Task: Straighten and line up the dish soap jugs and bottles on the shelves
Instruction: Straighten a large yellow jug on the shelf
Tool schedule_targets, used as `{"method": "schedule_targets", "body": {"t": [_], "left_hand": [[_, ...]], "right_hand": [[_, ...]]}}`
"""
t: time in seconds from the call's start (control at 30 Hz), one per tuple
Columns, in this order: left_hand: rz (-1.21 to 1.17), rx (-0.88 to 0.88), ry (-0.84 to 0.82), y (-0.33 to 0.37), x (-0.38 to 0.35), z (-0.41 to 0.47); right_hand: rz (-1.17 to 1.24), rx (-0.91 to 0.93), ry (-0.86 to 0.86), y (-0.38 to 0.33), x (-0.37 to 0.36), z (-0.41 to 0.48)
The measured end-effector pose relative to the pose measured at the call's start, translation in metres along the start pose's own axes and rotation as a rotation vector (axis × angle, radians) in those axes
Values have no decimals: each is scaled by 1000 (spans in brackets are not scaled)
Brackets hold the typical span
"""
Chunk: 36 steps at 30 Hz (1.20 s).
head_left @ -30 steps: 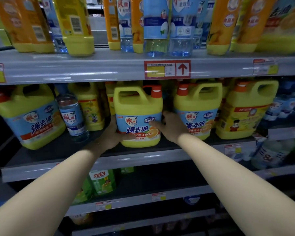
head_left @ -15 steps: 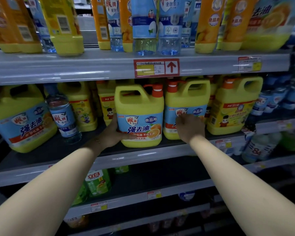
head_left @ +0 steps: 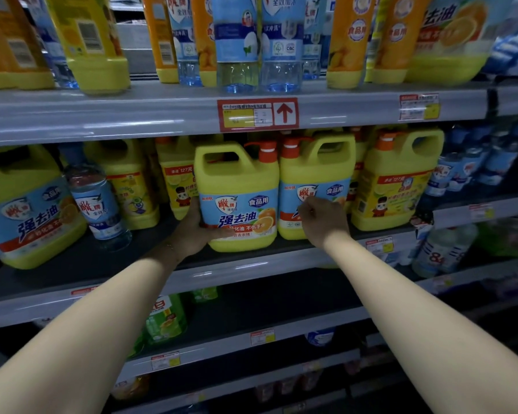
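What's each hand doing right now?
Left hand: holding the middle jug by its lower corner.
Right hand: fingers curled against the neighbouring jug; grip cannot be told.

The centre jug [head_left: 237, 174] is bright yellow with an orange-red pump cap [head_left: 267, 152] and a pale blue label [head_left: 222, 218] bearing blue characters and an orange. The grey shelf edge [head_left: 102, 115] carries a red-bordered price tag [head_left: 257, 114] with a red arrow.

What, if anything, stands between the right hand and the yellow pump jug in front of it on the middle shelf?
Nothing visible: the right hand touches the front label of the yellow pump jug; the left hand grips the neighbouring jug.
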<state>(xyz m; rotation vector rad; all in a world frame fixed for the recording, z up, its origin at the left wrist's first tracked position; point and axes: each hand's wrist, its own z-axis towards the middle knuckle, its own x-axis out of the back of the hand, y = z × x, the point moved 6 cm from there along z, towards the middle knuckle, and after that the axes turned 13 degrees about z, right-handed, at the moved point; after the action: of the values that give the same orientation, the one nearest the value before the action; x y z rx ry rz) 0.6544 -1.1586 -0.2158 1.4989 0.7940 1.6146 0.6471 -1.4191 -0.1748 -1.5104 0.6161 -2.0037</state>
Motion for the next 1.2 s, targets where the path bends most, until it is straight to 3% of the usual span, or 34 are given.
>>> {"method": "schedule_targets", "body": {"t": [0.2,0.33,0.47,0.53,0.7,0.8,0.87,0.93,1.0,1.1,1.2], "left_hand": [[-45,91,180,-8,-5,11],[25,142,398,2,-15,15],[231,411,525,15,-30,23],[216,483,527,17,-36,32],[85,353,321,4,-35,61],[122,300,514,10,-17,43],[229,31,610,32,-13,30],[340,-225,451,57,-28,24],[382,-339,252,70,-47,36],[304,-315,60,76,-68,70],[277,-301,1,76,-85,96]], "right_hand": [[2,-68,-82,-8,-10,2],[-109,-5,-113,-21,-12,4],[-198,23,-106,-29,-10,1],[-223,65,-144,-38,-13,-1],[-210,285,-207,-74,-28,-7],[-267,460,-187,-89,-32,-5],[-347,643,-64,-96,-33,-4],[-440,723,-8,-97,-35,-4],[-587,742,16,-93,-41,2],[-722,800,-47,-79,-45,12],[-865,892,-93,-69,-45,15]]}}
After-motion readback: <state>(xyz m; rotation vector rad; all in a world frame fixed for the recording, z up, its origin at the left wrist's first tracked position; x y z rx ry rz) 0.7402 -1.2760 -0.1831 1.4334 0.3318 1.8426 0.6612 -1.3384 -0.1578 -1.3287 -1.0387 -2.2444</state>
